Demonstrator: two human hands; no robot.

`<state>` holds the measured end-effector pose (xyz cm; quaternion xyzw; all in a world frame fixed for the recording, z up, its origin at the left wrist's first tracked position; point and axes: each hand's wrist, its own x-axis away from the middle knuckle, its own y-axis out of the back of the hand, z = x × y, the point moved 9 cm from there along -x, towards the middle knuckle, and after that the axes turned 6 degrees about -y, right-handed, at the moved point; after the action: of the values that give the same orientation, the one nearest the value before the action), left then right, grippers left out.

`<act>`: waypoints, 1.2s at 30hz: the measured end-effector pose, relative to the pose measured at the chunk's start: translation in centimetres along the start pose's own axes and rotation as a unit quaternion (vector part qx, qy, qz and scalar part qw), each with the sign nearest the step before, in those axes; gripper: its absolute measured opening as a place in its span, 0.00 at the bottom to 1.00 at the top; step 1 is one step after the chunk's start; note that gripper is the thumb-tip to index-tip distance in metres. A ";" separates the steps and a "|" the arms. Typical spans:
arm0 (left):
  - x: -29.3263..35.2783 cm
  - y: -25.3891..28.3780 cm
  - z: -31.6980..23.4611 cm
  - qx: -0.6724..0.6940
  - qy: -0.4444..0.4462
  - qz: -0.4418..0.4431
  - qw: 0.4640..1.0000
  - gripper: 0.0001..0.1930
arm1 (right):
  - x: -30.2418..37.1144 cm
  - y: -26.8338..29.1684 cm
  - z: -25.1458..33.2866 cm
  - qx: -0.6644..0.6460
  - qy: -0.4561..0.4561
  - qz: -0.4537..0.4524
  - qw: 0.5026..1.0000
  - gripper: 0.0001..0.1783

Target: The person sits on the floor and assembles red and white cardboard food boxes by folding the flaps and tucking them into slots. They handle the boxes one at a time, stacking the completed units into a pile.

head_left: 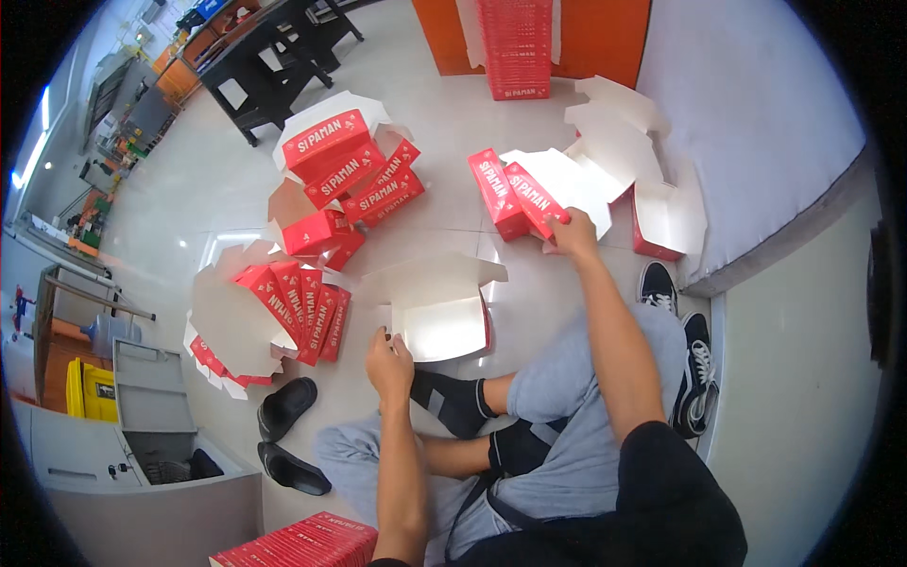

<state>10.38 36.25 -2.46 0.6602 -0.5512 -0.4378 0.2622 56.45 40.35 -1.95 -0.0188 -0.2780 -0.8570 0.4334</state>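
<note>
On the floor before my crossed legs stands an open cardboard food box (439, 326), white inside and red outside, its lid folded back. My left hand (389, 364) is closed at its near left corner, thumb and fingers pinching the wall. Farther off to the right, my right hand (573, 234) grips the end of a red box (535, 200) with a white lid flap. Against that box leans another red box (499, 195). How far my right fingers reach under the box is hidden.
Open red boxes (331, 151) cluster at far left, with more fanned boxes (307, 307) nearer. At right, open boxes (661, 217) line the grey padded block (756, 142). Flat stacks (515, 47) (302, 543) stand far ahead and near left. Black slippers (286, 408) and sneakers (697, 369) flank me.
</note>
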 end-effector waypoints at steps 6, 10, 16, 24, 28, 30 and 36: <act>0.2 2.1 1.5 0.120 0.035 -0.042 0.991 0.18 | 8.5 4.5 9.5 0.019 0.249 -0.142 0.958 0.14; -1.1 4.1 -1.1 0.228 0.056 -0.030 0.972 0.17 | 8.7 7.5 9.2 0.052 0.266 -0.207 0.940 0.14; -1.8 5.9 -2.3 0.292 0.071 -0.001 0.954 0.17 | 13.0 8.7 12.6 -0.012 0.358 -0.222 0.907 0.08; -1.1 10.5 -5.6 0.644 0.105 -0.025 0.757 0.35 | 24.2 -1.3 14.7 0.061 0.604 0.109 0.787 0.12; 0.4 8.7 -4.3 0.518 0.174 0.072 0.835 0.27 | 25.6 -3.7 13.5 0.067 0.609 0.168 0.772 0.13; 0.1 6.5 -2.4 0.489 0.168 0.091 0.851 0.24 | 26.0 -4.1 12.7 0.047 0.599 0.185 0.778 0.12; -2.1 2.8 -2.0 0.288 0.053 0.111 0.950 0.19 | 25.1 -5.9 9.7 0.009 0.565 0.171 0.807 0.18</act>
<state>10.70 37.28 1.46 0.6646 -0.7088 -0.1930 0.1369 34.32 29.49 10.42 0.4252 0.0163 -0.6259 0.6536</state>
